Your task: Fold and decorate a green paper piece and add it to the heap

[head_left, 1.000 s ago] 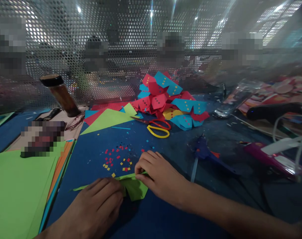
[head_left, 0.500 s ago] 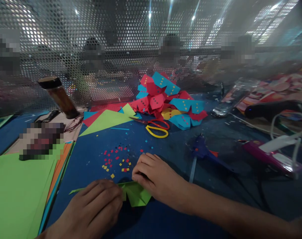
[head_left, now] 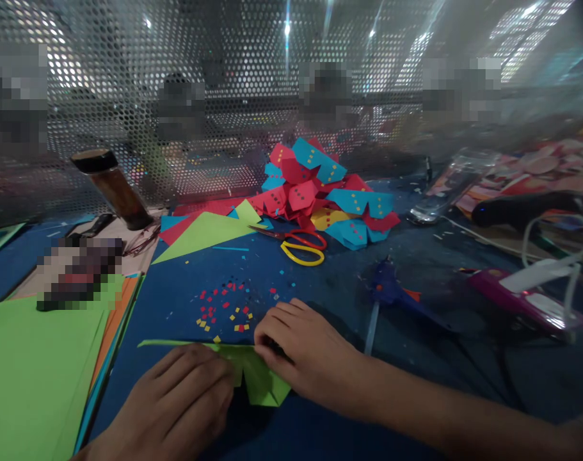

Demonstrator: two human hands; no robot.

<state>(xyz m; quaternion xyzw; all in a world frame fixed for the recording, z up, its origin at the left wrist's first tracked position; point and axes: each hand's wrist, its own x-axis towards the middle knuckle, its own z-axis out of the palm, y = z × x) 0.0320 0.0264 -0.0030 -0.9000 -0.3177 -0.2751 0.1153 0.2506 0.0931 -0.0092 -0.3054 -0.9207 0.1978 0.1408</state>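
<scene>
A partly folded green paper (head_left: pixel 260 381) lies on the blue table (head_left: pixel 320 288) close to me. My left hand (head_left: pixel 176 403) rests on its left part, fingers bent and pressing down. My right hand (head_left: pixel 305 349) pinches the paper's upper edge with curled fingers. A thin green strip of the sheet sticks out to the left.
Tiny red and yellow paper squares (head_left: pixel 224 307) lie just beyond the hands. Red-and-yellow scissors (head_left: pixel 301 246), a pile of folded red and blue paper pieces (head_left: pixel 324 192), loose green sheets (head_left: pixel 205 230), a stack of coloured paper (head_left: pixel 36 371) at left, glue guns (head_left: pixel 526 298) at right, a perforated screen behind.
Both hands shifted slightly on the green paper, and the fold was pressed flatter. The paper turned a little, its point now facing me.
</scene>
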